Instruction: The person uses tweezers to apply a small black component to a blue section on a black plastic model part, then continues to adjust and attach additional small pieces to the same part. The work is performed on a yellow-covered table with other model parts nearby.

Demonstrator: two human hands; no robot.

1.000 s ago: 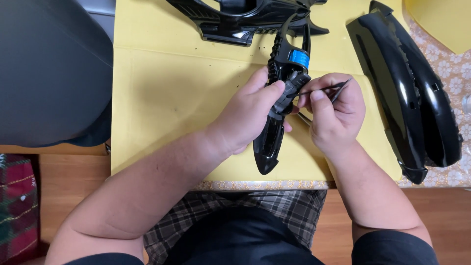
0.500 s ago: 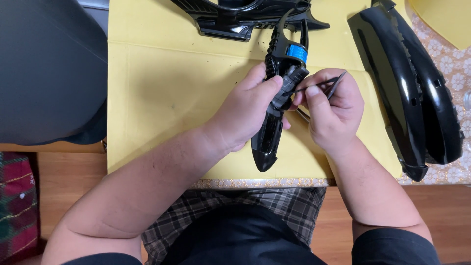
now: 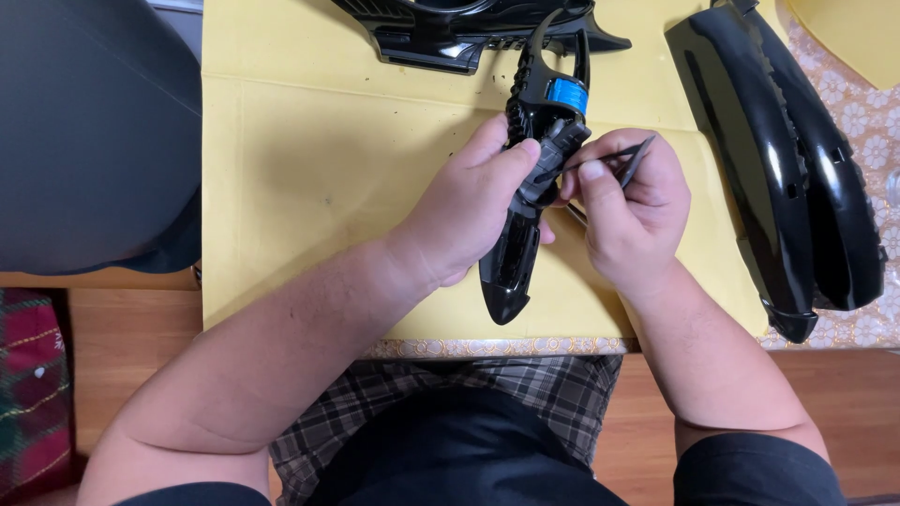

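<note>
Your left hand (image 3: 469,211) clenches the glossy black pointed plastic part (image 3: 525,206) while your right hand (image 3: 623,211) pinches thin dark tweezers (image 3: 626,159); a slip could scratch its gloss.

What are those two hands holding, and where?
Left hand grips the glossy black plastic part around its middle; right hand pinches a thin dark tool near its lower end.

Bare yellow mat (image 3: 309,178) lies open left of the hands; long black panels (image 3: 797,178) crowd the right, another black part (image 3: 450,28) blocks the top.
</note>
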